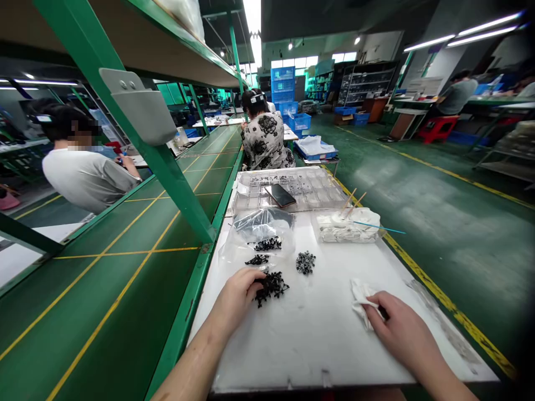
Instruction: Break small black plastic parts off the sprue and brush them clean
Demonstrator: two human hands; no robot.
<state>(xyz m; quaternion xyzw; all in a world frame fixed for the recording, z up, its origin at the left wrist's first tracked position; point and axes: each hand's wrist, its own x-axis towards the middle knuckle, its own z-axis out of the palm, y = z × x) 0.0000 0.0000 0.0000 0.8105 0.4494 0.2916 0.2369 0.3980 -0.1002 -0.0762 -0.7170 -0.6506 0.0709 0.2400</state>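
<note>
The person's left hand point(237, 298) sits at the near left edge of a loose heap of small black plastic pieces point(271, 287), its fingers curled down against the heap. The hand is partly closed, but the pictures do not show whether it is gripping any pieces or only touching them. The heap lies just to the right of this hand, on a white work board point(317, 350), and is slightly longer than it is wide, running roughly from near left to far right. The left hand is clearly the nearer one to it.

The right hand point(401, 328) lies well to the right, curled around a crumpled white cloth point(361, 302) and apparently holding it.

Farther along the board are two smaller black clusters point(256, 260) and a separate clump of small grey rings point(305, 262). Behind them lie a clear plastic bag point(259, 234) and a compartment tray point(288, 189) with a phone point(280, 195) resting on it. To the right, a bundle of white tissue point(346, 227) holds wooden sticks point(353, 200) and a thin blue stick point(378, 227).

Beyond the board, a co-worker in a floral top point(264, 140) sits facing away. Another in a grey shirt point(83, 179) works at the left, across a green bench point(137, 262).
</note>
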